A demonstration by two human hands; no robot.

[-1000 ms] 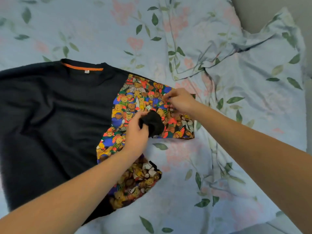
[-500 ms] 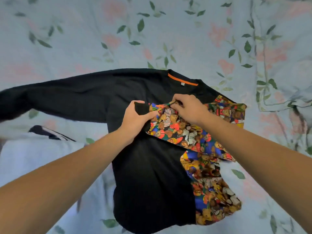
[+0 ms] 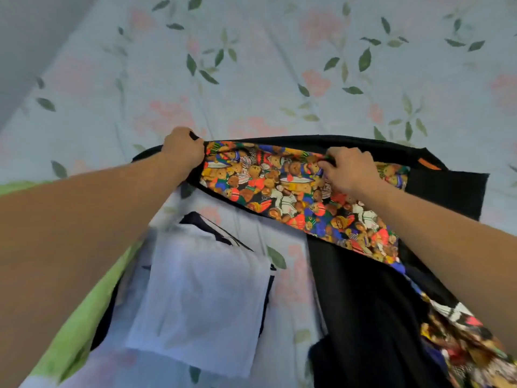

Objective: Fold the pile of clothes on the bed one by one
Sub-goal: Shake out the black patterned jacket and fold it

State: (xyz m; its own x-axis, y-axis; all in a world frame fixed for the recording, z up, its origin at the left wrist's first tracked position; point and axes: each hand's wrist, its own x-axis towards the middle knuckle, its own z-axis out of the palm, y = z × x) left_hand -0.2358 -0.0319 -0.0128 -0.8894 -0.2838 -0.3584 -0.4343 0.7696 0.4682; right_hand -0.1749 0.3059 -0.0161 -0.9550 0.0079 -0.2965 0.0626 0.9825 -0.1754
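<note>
A black sweatshirt (image 3: 363,303) with an orange neck tape and a bright teddy-bear print sleeve (image 3: 279,189) lies on the bed. The printed sleeve stretches leftward across the black body. My left hand (image 3: 183,148) grips the sleeve's black cuff end at the left. My right hand (image 3: 348,172) pinches the upper edge of the printed sleeve farther right. Below my left arm sits a folded white garment (image 3: 201,301) with dark trim.
The floral bedsheet (image 3: 251,79) with green leaves and pink flowers spreads beyond the shirt. A lime green cloth (image 3: 81,317) lies along the lower left, under my left arm. A grey wall or surface (image 3: 33,37) shows at the top left.
Both hands have carried the printed sleeve leftward across the black shirt, and it now lies stretched out between them. My view has swung left, bringing the folded white garment and the green cloth into sight.
</note>
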